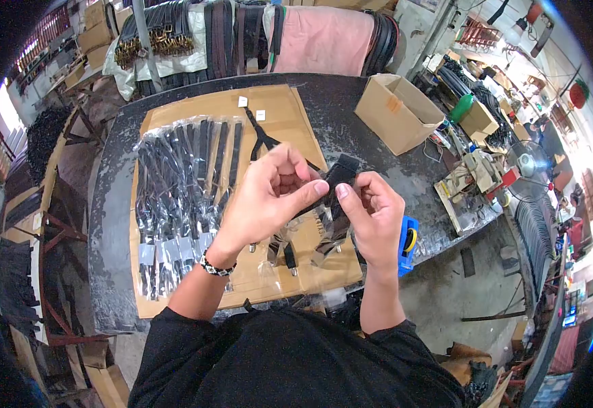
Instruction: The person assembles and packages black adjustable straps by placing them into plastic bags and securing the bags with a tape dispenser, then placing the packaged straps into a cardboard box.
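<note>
1. A flat black strap piece (343, 167) is held up between both hands, above the counter.
2. The left hand (266, 197), with a black-and-white patterned bracelet (216, 266) at its wrist, pinches it between thumb and fingers.
3. The right hand (378, 216) grips its other side, thumb on top, fingers curled.
4. Below lies a flat brown cardboard sheet (279, 103), bearing a row of dark straps in clear plastic sleeves (182, 183) and two small white tags.
5. Under the sheet is a worn black counter (334, 92), with an open brown cardboard box (395, 114) at its far right.
</note>
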`<state>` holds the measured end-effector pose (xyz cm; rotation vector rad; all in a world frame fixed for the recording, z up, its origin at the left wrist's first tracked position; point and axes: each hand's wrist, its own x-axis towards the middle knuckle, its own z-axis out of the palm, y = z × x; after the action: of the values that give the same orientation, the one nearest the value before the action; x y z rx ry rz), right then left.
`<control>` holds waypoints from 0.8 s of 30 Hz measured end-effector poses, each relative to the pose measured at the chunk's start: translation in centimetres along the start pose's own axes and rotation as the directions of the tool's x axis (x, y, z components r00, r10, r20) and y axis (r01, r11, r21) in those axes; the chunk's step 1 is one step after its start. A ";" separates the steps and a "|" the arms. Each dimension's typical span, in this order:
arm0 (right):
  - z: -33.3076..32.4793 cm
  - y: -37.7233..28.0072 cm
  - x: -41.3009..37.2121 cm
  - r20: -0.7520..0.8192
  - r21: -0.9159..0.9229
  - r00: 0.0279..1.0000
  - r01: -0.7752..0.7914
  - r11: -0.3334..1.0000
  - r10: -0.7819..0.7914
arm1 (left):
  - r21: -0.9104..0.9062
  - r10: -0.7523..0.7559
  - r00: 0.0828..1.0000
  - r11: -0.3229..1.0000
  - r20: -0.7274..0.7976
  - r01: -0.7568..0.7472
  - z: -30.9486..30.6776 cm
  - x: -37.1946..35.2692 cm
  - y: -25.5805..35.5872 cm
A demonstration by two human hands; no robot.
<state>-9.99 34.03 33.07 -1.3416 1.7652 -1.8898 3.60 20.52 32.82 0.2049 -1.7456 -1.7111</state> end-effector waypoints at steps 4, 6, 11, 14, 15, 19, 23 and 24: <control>0.3 -0.2 -0.1 -0.030 -0.002 0.999 0.019 1.000 -0.019 | 0.109 0.052 0.999 0.993 -0.005 -0.051 0.4 -0.5 0.0; 0.5 0.1 -0.3 -0.049 -0.019 0.998 0.036 0.999 -0.037 | 0.204 0.102 0.995 0.974 -0.019 -0.095 0.6 -0.6 -0.1; 0.8 0.3 -0.5 -0.071 -0.098 0.994 0.075 0.992 -0.082 | 0.453 0.135 0.991 0.885 -0.024 -0.109 1.0 -0.8 1.2; 0.9 0.5 -0.6 -0.068 -0.102 0.994 0.075 0.992 -0.082 | 0.443 0.215 0.976 0.879 -0.043 -0.174 1.4 -0.7 1.0; 0.8 0.4 -0.7 -0.061 -0.111 0.996 0.066 0.992 -0.073 | 0.452 0.218 0.975 0.875 -0.048 -0.174 1.5 -0.6 1.0; 0.7 0.3 -0.8 -0.056 -0.137 0.996 0.055 0.989 -0.063 | 0.467 0.218 0.974 0.869 -0.061 -0.165 1.8 -0.5 0.7; 0.8 0.3 -0.8 -0.065 -0.137 0.996 0.050 0.989 -0.060 | 0.444 0.239 0.970 0.875 -0.053 -0.192 2.0 -0.6 0.7; 1.0 0.2 -0.9 -0.077 -0.142 0.995 0.049 0.989 -0.061 | 0.428 0.253 0.967 0.879 -0.040 -0.212 2.0 -0.6 0.6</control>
<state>-8.88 33.91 32.35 -1.3923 1.9533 -1.9054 3.14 22.58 33.39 0.2486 -1.9629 -1.1208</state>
